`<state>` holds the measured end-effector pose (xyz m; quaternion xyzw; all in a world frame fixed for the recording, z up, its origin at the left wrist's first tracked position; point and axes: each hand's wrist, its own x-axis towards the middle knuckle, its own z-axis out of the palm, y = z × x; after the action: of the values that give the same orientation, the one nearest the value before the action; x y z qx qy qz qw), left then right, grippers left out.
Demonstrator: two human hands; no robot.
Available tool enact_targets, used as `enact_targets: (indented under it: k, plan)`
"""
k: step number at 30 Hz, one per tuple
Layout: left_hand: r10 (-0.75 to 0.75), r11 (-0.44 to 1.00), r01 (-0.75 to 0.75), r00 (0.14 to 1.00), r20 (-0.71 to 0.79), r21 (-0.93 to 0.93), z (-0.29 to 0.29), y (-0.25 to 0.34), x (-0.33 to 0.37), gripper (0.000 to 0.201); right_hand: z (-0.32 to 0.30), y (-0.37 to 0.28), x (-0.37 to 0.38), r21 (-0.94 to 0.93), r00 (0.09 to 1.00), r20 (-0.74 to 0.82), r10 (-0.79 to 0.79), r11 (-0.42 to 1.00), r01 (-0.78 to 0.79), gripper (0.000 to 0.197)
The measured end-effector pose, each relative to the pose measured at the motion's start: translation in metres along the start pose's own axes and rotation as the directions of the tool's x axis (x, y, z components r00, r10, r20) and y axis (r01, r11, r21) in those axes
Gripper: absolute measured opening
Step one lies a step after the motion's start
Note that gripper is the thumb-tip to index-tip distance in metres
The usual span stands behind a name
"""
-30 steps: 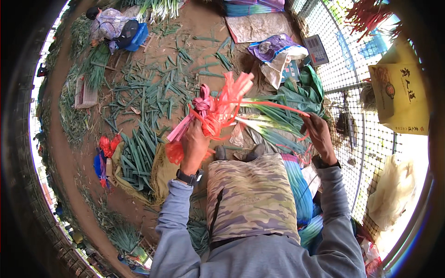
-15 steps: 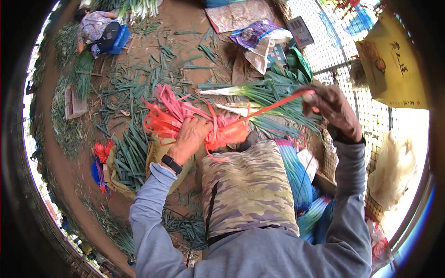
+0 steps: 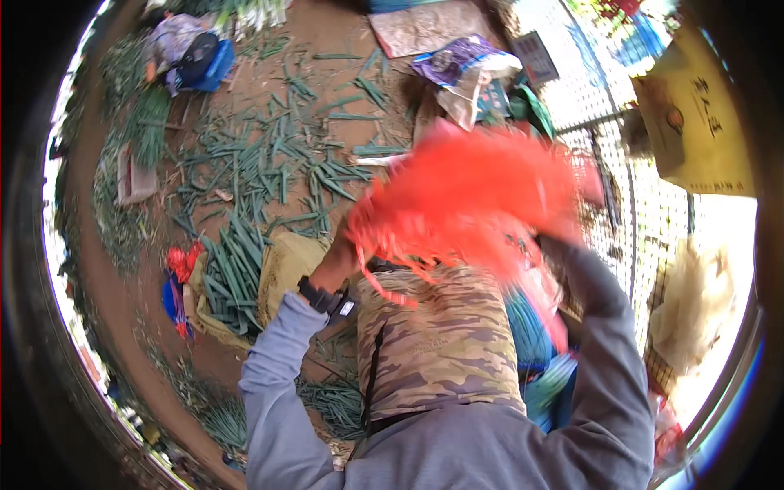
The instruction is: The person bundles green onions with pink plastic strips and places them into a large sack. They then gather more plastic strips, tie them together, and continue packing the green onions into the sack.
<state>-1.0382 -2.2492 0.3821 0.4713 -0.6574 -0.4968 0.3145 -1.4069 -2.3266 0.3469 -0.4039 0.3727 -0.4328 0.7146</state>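
A loose bundle of red plastic strips (image 3: 469,184) spreads across the space between my hands, above my lap and smeared by motion. My left hand (image 3: 343,251), with a dark watch at the wrist, is closed on the bundle's left end; strips dangle beside it. At the bundle's right side is my right hand (image 3: 562,233), dark and blurred. Its fingers are hidden among the red, so its grip cannot be made out. Behind the bundle, only a small white leek end (image 3: 380,161) shows.
Cut green leaves (image 3: 282,155) litter the brown ground. A sack of leaves (image 3: 233,282) stands left of my knees. Blue-green bundles (image 3: 535,343) lie at my right, by a wire mesh (image 3: 633,196). Another person (image 3: 192,53) sits at the far left.
The red strips have swung up and right, spreading into a wide blur over the leeks. My right hand has dropped and come inward; the single taut strand no longer shows.
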Motion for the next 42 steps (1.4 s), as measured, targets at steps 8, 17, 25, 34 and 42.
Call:
enact_targets:
  k: [8, 17, 25, 34, 42]
  plan:
    - [0.02, 0.715, 0.314, 0.884, -0.467, 0.625, -0.014, -0.037, 0.085, 0.029, 0.038, -0.047, -0.111, -0.852, 0.866, 0.496, 0.07, 0.235, 0.469, 0.024]
    - [0.195, 0.582, -0.394, 0.917, 0.348, 0.711, 0.025, 0.009, 0.06, 0.019, 0.068, -0.148, 0.073, -0.844, 0.81, 0.452, -0.374, 0.113, 0.524, 0.018]
    - [-0.264, 0.794, 0.29, 0.956, 0.127, -0.535, -0.01, 0.009, 0.045, 0.033, 0.012, -0.044, 0.048, -0.568, 0.732, 0.4, -0.552, 0.478, 0.671, 0.027]
    - [-0.274, 0.876, 0.305, 0.952, -0.135, 0.375, 0.029, -0.066, 0.053, 0.026, 0.092, 0.007, -0.056, -0.804, 0.783, 0.587, 0.205, 0.261, 0.534, 0.032]
    - [0.012, 0.503, -0.317, 0.933, 0.361, 0.804, 0.078, 0.002, 0.04, 0.017, 0.057, -0.028, 0.039, -0.897, 0.91, 0.406, 0.08, 0.223, 0.381, 0.024]
